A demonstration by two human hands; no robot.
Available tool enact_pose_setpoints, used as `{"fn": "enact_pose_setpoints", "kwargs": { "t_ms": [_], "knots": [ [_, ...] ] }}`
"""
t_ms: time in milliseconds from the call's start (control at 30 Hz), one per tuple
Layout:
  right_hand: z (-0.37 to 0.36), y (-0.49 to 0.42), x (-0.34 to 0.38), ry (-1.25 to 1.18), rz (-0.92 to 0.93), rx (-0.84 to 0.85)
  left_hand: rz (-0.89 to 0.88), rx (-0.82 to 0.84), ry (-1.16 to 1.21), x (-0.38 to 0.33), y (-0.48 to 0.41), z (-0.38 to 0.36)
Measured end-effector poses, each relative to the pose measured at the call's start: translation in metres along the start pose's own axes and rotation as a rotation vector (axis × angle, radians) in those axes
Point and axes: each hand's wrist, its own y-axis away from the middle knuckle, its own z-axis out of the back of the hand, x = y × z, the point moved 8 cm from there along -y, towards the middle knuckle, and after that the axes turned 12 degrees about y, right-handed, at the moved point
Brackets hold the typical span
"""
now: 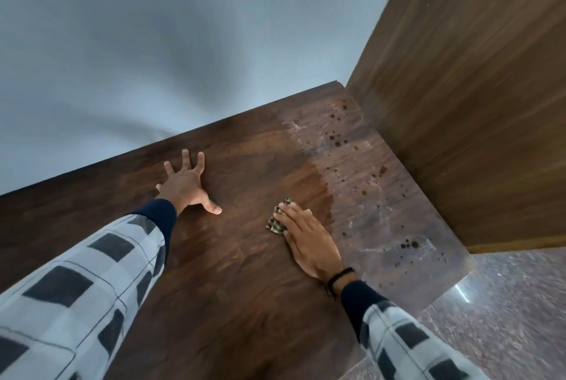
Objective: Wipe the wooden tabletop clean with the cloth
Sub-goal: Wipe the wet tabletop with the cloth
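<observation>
The wiping looks roughly two-thirds done. The wooden bench point(245, 257) is dark and clean-looking from its left end to about the middle. A pale, dusty band along its right end is still speckled with dark spots point(337, 137) and whitish smears, so that strip is what is left.

The right hand point(306, 238) lies flat, fingers together, pressing a small patterned cloth point(277, 223) onto the wood just left of the dirty band. The grip is a flat press, not a pinch, and most of the cloth is hidden under the fingers. The left hand point(186, 183) is spread wide, palm down, bracing on the cleaned part and holding nothing.

A plain grey-white wall point(153, 42) stands behind the bench. A wooden panel point(474, 103) rises at its right end, and speckled stone floor point(505, 318) shows below.
</observation>
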Motion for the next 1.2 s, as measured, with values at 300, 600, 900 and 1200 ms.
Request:
{"fn": "enact_pose_setpoints", "kwargs": {
  "t_ms": [300,600,900,1200],
  "knots": [
    [0.007,0.000,0.001,-0.037,-0.061,0.073,-0.211,0.115,-0.192,-0.070,0.061,-0.082],
    [0.018,0.004,-0.016,0.003,0.144,0.145,-0.171,0.128,-0.172,-0.061,0.087,-0.122],
    [0.012,0.039,-0.001,-0.028,-0.185,0.014,-0.165,0.135,-0.169,-0.063,0.090,-0.120],
    [0.032,0.005,-0.059,-0.008,-0.376,0.067,-0.169,0.135,-0.170,-0.061,0.088,-0.122]
  ]
}}
